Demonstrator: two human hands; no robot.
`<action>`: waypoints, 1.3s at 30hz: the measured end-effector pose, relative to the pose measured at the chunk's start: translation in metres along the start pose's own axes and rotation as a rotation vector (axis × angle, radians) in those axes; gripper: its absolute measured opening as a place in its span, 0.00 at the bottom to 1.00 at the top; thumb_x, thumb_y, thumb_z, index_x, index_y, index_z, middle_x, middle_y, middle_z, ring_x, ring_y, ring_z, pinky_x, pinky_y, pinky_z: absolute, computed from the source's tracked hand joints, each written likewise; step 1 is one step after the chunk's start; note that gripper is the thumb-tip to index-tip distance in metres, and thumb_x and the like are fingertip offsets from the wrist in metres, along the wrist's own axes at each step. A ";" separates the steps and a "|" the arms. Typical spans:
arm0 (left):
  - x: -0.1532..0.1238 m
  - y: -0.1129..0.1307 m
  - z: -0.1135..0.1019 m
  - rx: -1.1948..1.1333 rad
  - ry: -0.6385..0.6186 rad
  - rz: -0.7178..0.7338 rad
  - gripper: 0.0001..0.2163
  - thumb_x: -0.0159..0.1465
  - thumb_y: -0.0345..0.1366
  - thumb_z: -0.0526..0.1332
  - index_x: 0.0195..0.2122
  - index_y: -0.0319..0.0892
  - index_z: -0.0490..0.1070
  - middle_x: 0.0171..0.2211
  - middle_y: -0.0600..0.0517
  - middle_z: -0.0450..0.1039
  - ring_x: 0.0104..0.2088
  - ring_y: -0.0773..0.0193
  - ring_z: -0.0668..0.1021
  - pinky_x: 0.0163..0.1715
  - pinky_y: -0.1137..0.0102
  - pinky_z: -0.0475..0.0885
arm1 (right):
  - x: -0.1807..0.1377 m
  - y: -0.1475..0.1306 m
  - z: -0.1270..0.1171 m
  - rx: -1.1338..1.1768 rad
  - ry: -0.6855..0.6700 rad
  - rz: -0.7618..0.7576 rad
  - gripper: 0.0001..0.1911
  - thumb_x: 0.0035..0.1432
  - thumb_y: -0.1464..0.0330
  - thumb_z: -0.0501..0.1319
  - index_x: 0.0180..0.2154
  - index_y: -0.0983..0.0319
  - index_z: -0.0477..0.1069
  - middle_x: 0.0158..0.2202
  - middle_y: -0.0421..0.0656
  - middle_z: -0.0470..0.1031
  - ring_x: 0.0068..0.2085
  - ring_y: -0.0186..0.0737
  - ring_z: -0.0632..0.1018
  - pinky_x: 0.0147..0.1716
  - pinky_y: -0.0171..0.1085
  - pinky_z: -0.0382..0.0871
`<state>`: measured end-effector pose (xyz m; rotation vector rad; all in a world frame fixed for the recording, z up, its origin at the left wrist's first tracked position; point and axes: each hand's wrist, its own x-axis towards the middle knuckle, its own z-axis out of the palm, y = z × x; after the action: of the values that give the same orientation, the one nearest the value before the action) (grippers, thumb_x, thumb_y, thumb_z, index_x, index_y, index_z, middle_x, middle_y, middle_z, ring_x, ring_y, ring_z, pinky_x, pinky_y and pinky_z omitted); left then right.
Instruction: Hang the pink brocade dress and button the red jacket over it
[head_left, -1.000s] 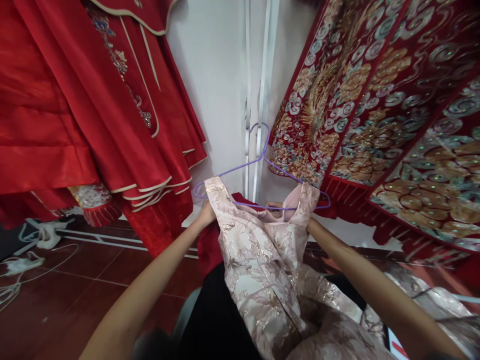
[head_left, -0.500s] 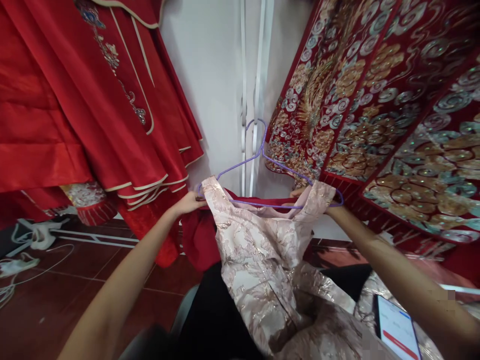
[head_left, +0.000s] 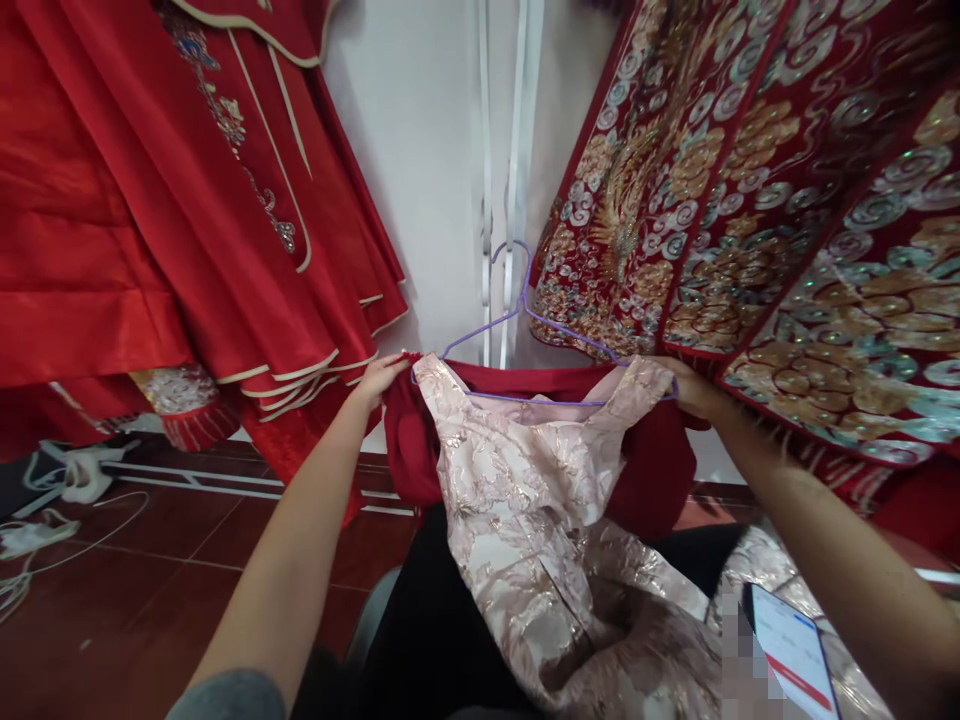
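A pale pink and gold floral dress (head_left: 517, 460) hangs from a purple hanger (head_left: 480, 328), its skirt spread over my lap. Behind its bodice a dark red garment (head_left: 547, 382) is stretched wide, with a puffy side (head_left: 412, 450) showing at the left. My left hand (head_left: 381, 378) is closed, pinching the red garment's upper left corner beside the dress strap. At the other strap my right hand (head_left: 688, 388) is closed round the red garment's right end, close to the hanger tip; some of its fingers are hidden behind the strap.
Red gowns (head_left: 247, 220) hang at the left, and heavily embroidered red garments (head_left: 720, 220) at the right. White rack poles (head_left: 511, 180) stand against the wall. A lit phone (head_left: 791, 645) lies on the skirt. White cables (head_left: 37, 540) lie on the tiled floor.
The red garment has been raised and spread behind the dress, so more shows on both sides. My left hand has risen slightly; my right hand has moved up and outward.
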<state>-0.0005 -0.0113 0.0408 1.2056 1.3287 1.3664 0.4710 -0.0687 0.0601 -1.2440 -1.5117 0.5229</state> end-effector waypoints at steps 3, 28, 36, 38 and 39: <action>-0.002 0.015 0.014 0.072 0.123 0.190 0.16 0.53 0.40 0.66 0.41 0.39 0.76 0.37 0.46 0.79 0.38 0.58 0.80 0.43 0.63 0.74 | -0.005 -0.014 -0.006 0.273 -0.216 0.249 0.17 0.61 0.70 0.50 0.34 0.66 0.77 0.38 0.55 0.79 0.34 0.38 0.80 0.34 0.38 0.69; -0.139 0.010 0.108 0.714 0.023 0.491 0.06 0.64 0.39 0.52 0.37 0.45 0.66 0.27 0.50 0.74 0.28 0.58 0.77 0.31 0.70 0.66 | -0.095 -0.083 0.162 0.002 0.141 -0.121 0.05 0.52 0.70 0.53 0.33 0.57 0.55 0.28 0.39 0.67 0.27 0.39 0.71 0.31 0.37 0.66; -0.157 0.004 0.112 0.683 -0.054 0.515 0.03 0.58 0.36 0.59 0.33 0.45 0.65 0.29 0.54 0.72 0.31 0.62 0.75 0.34 0.69 0.67 | -0.118 -0.090 0.148 0.194 -0.121 -0.130 0.16 0.50 0.67 0.62 0.40 0.58 0.58 0.37 0.41 0.69 0.35 0.38 0.74 0.29 0.34 0.70; -0.159 0.003 0.111 0.580 0.024 0.560 0.07 0.57 0.35 0.60 0.35 0.45 0.63 0.31 0.53 0.71 0.33 0.63 0.75 0.36 0.70 0.68 | -0.117 -0.085 0.139 0.232 -0.139 -0.131 0.17 0.51 0.66 0.62 0.42 0.58 0.59 0.40 0.43 0.70 0.40 0.39 0.75 0.31 0.34 0.73; -0.160 0.002 0.112 0.526 0.054 0.578 0.08 0.56 0.34 0.61 0.36 0.45 0.62 0.33 0.53 0.71 0.34 0.64 0.75 0.37 0.70 0.69 | -0.116 -0.083 0.137 0.251 -0.150 -0.133 0.15 0.53 0.66 0.62 0.42 0.58 0.60 0.41 0.44 0.70 0.42 0.40 0.75 0.33 0.35 0.74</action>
<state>0.1362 -0.1501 0.0281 2.0398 1.4962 1.4835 0.3008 -0.1642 0.0306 -0.9207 -1.5862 0.7062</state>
